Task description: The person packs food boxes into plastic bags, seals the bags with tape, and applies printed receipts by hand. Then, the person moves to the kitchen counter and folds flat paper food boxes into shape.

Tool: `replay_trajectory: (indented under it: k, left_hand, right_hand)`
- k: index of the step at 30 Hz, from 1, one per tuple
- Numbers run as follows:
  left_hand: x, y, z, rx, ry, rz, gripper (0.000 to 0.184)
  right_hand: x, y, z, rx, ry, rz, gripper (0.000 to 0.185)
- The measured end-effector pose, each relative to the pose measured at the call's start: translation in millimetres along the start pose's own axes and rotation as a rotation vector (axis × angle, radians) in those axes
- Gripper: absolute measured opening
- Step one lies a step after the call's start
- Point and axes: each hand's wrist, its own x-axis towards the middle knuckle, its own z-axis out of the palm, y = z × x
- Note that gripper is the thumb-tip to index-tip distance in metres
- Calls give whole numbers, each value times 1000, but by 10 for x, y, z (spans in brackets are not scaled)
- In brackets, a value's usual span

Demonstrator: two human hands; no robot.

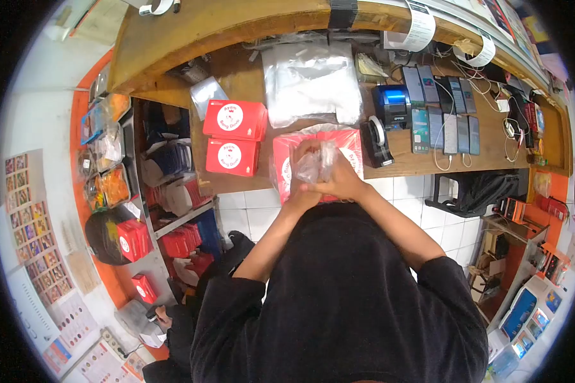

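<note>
Two red printed boxes (350, 142) sit side by side at the table's front edge, wrapped in a clear plastic bag (314, 161) whose top is bunched up between my hands. My right hand (343, 179) is closed around the gathered plastic. Just below and to its left, my left hand (305, 196) is closed too, its fingers meeting the right hand at the plastic. Part of the boxes' lettering is hidden by the hands and the crumpled film.
Left of the bag stand stacked red boxes (235, 120). Behind it lies a pile of clear bags (313, 83). A tape dispenser (378, 142), a small printer (393, 105) and several phones (450, 121) with cables are on the right. Another person's hand (163, 317) shows lower left.
</note>
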Motion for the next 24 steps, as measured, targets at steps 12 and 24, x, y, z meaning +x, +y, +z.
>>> replay_trajectory:
  k: [12, 24]
  left_hand:
    - [31, 499, -446, 288, -281, -188, 124]
    - [-104, 162, 300, 492, -208, -352, 106]
  right_hand:
    - [-76, 49, 188, -201, 203, 139, 52]
    - [69, -225, 58, -239, -100, 76, 36]
